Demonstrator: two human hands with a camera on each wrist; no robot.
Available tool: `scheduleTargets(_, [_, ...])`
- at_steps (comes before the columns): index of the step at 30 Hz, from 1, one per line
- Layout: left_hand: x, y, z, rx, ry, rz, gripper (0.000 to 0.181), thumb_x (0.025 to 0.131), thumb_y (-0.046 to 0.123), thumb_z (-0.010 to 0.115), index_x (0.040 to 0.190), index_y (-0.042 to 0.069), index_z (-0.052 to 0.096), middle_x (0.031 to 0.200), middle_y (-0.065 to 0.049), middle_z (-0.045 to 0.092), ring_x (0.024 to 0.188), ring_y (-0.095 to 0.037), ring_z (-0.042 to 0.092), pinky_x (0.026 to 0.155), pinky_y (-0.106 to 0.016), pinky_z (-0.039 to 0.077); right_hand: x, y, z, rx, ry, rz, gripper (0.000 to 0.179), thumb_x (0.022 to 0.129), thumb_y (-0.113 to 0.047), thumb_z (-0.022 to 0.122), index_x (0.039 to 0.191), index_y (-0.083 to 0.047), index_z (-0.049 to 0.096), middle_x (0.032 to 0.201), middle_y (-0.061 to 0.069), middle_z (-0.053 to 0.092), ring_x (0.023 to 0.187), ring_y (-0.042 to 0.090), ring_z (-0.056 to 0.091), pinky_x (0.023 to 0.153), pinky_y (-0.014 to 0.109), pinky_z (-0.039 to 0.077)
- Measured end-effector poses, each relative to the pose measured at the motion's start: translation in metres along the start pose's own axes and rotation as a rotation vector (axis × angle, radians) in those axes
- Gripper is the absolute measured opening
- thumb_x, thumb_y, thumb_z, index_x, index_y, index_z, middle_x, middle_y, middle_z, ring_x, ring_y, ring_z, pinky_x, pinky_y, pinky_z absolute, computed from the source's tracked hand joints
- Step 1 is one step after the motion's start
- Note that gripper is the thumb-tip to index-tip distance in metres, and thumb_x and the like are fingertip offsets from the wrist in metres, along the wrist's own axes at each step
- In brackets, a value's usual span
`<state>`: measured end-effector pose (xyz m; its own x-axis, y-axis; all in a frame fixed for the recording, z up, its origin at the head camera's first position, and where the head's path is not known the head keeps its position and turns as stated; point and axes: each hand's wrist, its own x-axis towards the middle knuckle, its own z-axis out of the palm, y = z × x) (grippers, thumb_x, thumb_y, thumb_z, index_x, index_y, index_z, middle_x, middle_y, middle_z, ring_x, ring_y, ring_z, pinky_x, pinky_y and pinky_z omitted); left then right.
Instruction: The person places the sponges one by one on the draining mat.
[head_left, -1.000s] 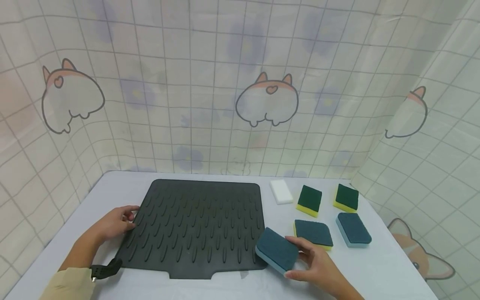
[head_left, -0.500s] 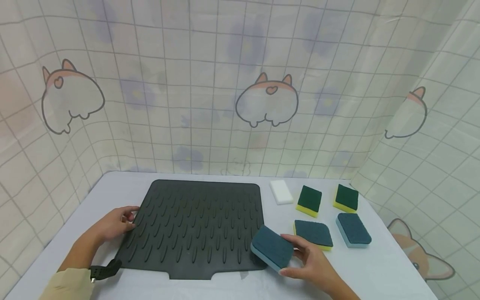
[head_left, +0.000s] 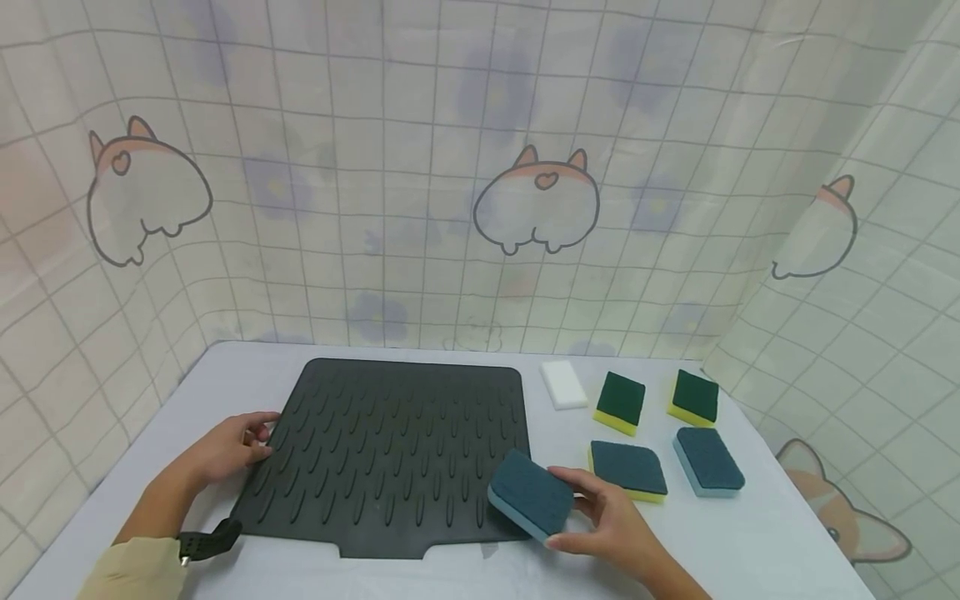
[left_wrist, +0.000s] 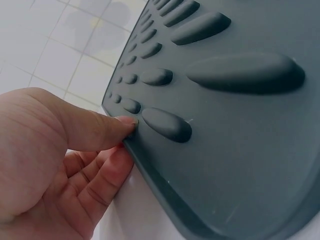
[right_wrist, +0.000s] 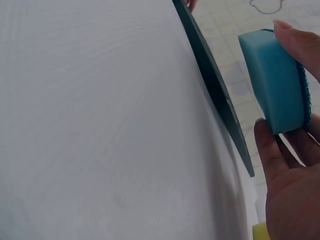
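A black mat with raised oval ridges (head_left: 390,450) lies on the white table. At its left edge my left hand (head_left: 228,447) pinches the rim; the left wrist view shows the thumb (left_wrist: 107,131) on top and fingers (left_wrist: 107,177) underneath. My right hand (head_left: 611,525) holds a blue sponge (head_left: 531,493) with a dark scouring face up, thumb and fingers at opposite sides. The sponge hangs over the mat's near right corner. In the right wrist view the sponge's light blue foam (right_wrist: 277,82) is seen from the side, apart from the mat's edge (right_wrist: 215,85).
Right of the mat lie a white sponge (head_left: 564,385), two green-and-yellow sponges (head_left: 620,400) (head_left: 693,395), a dark-topped yellow sponge (head_left: 628,468) and another blue sponge (head_left: 708,460). A tiled-pattern curtain (head_left: 420,208) encloses the table (head_left: 240,362) at back and sides.
My right hand has moved left with the blue sponge, bringing it further over the mat's corner. The left hand stays at the mat's left edge.
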<state>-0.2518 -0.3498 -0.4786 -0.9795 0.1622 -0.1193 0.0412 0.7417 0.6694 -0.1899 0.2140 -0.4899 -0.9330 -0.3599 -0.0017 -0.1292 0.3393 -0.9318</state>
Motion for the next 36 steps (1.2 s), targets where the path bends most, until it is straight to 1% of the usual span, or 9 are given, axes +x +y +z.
scheduleTargets(7, [0.0,0.001,0.0,0.009,0.009,-0.001,0.056,0.093,-0.001,0.065,0.144,-0.014,0.044,0.104,-0.014,0.055,0.091,-0.023,0.053,0.067,-0.031,0.047,0.004,-0.001,0.005,0.021,-0.024,-0.012,0.077,0.076,-0.019,0.092,0.145,-0.014,0.056,0.147,0.01,0.057,0.121,0.009,0.061,0.1,0.02,0.051])
scheduleTargets(14, [-0.001,0.0,-0.001,0.006,0.011,0.012,0.056,0.093,-0.002,0.064,0.143,-0.015,0.044,0.103,-0.013,0.055,0.09,-0.023,0.053,0.066,-0.03,0.047,0.007,-0.005,0.009,0.033,-0.037,-0.02,0.078,0.076,-0.019,0.092,0.145,-0.016,0.056,0.147,0.007,0.058,0.123,0.009,0.06,0.101,0.019,0.05])
scheduleTargets(18, [-0.001,-0.001,0.0,0.009,0.011,0.014,0.055,0.093,-0.002,0.064,0.143,-0.015,0.045,0.103,-0.013,0.055,0.089,-0.023,0.053,0.066,-0.03,0.047,0.009,-0.007,0.011,0.038,-0.046,-0.048,0.076,0.077,-0.019,0.091,0.144,-0.015,0.056,0.147,0.009,0.057,0.124,0.008,0.06,0.101,0.019,0.049])
scheduleTargets(22, [-0.001,-0.001,0.0,0.015,0.013,0.017,0.055,0.093,-0.002,0.064,0.143,-0.015,0.045,0.103,-0.014,0.056,0.089,-0.023,0.054,0.066,-0.03,0.047,0.011,-0.009,0.014,0.032,-0.055,-0.075,0.073,0.079,-0.021,0.09,0.144,-0.013,0.056,0.147,0.012,0.058,0.126,0.01,0.06,0.103,0.022,0.05])
scheduleTargets(28, [-0.001,0.001,0.001,0.01,0.014,0.013,0.056,0.093,-0.002,0.065,0.143,-0.015,0.044,0.104,-0.014,0.055,0.089,-0.023,0.054,0.067,-0.031,0.048,0.016,-0.015,0.018,0.011,-0.043,-0.064,0.073,0.078,-0.023,0.091,0.143,-0.018,0.058,0.146,0.008,0.059,0.129,0.017,0.059,0.105,0.026,0.05])
scheduleTargets(31, [-0.001,-0.001,0.002,0.005,0.013,0.01,0.056,0.093,-0.001,0.065,0.143,-0.015,0.044,0.104,-0.014,0.055,0.09,-0.023,0.053,0.067,-0.031,0.048,0.018,-0.015,0.021,0.004,-0.037,-0.071,0.074,0.078,-0.024,0.091,0.143,-0.017,0.058,0.146,0.01,0.059,0.129,0.022,0.059,0.104,0.026,0.051])
scheduleTargets(33, [-0.001,-0.001,0.002,0.001,0.011,0.007,0.057,0.093,-0.001,0.065,0.144,-0.015,0.043,0.105,-0.014,0.055,0.09,-0.023,0.053,0.068,-0.031,0.048,0.02,-0.015,0.022,0.001,-0.036,-0.08,0.074,0.078,-0.024,0.091,0.143,-0.016,0.058,0.145,0.01,0.059,0.127,0.021,0.06,0.103,0.026,0.051])
scheduleTargets(36, [-0.001,-0.003,0.002,-0.001,0.009,0.007,0.057,0.093,-0.001,0.065,0.144,-0.015,0.043,0.105,-0.014,0.055,0.09,-0.023,0.053,0.067,-0.031,0.048,0.022,-0.015,0.026,0.006,-0.031,-0.074,0.075,0.076,-0.025,0.092,0.142,-0.017,0.058,0.144,0.008,0.06,0.125,0.018,0.061,0.102,0.026,0.052])
